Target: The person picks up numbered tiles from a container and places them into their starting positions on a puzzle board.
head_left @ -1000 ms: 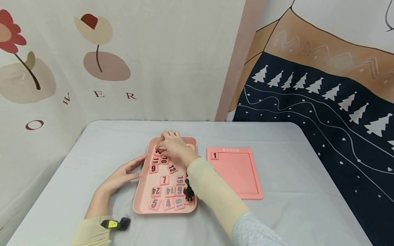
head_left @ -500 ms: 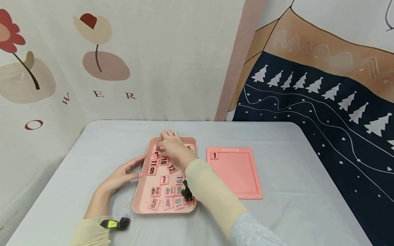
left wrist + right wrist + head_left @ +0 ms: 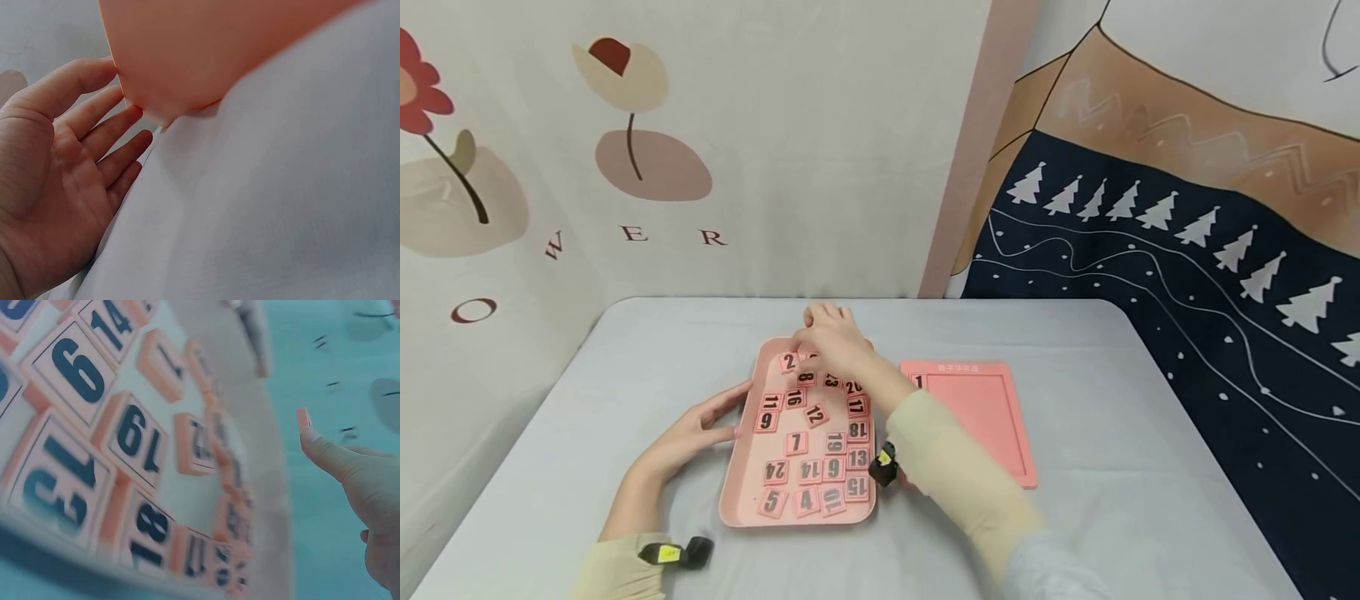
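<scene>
Across our pale worktop [image 3: 1150, 375], our left grip [image 3: 696, 429], fingers spread, touches the pink tray [image 3: 758, 450]; our right grip [image 3: 835, 343] pinches, seemingly, number tile 2 [image 3: 787, 362] at its far left: picking, we judge, calling next for a carry rightward to the puzzle board [image 3: 992, 367]

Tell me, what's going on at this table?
A person's right hand pinches a small tile, apparently the 2, over a pink tray of loose numbered tiles. Their left hand touches the tray's side. On the pink board, the 1 tile sits at top left; the right arm partly hides the board.
</scene>
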The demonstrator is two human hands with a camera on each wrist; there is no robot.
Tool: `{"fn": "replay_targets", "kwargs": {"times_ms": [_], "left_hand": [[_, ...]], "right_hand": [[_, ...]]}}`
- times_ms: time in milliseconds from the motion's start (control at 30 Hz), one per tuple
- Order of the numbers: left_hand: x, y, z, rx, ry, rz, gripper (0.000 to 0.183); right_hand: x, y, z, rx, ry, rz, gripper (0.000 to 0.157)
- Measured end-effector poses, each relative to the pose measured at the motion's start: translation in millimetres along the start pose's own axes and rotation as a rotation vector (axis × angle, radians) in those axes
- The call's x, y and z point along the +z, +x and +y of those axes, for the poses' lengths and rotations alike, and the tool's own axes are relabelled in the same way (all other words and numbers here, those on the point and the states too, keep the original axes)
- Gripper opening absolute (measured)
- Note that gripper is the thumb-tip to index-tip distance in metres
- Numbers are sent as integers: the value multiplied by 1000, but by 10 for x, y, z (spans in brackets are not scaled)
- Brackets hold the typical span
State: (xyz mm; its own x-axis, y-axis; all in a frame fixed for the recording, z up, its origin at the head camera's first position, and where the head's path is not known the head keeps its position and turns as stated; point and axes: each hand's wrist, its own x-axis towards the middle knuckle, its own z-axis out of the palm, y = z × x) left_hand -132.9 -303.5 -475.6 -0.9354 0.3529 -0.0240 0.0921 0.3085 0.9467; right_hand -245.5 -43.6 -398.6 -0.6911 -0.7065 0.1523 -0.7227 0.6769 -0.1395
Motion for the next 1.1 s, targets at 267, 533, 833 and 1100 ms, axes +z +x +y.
{"fn": "replay_targets", "kwargs": {"times_ms": [267, 533, 833, 1100], "left_hand": [[5, -8, 7, -11, 0, 13, 66], [18, -7, 14, -15, -6, 11, 67], [10, 10, -10, -4, 3, 4, 66], [6, -2, -7, -1, 15, 8, 67]], "right_hand": [[-337, -364, 167, 8, 46, 118, 28], [-406, -791, 440, 29, 128, 215, 28], [-261, -1270, 799, 62, 139, 256, 27], [-160, -1648, 1132, 108, 155, 271, 27]]}}
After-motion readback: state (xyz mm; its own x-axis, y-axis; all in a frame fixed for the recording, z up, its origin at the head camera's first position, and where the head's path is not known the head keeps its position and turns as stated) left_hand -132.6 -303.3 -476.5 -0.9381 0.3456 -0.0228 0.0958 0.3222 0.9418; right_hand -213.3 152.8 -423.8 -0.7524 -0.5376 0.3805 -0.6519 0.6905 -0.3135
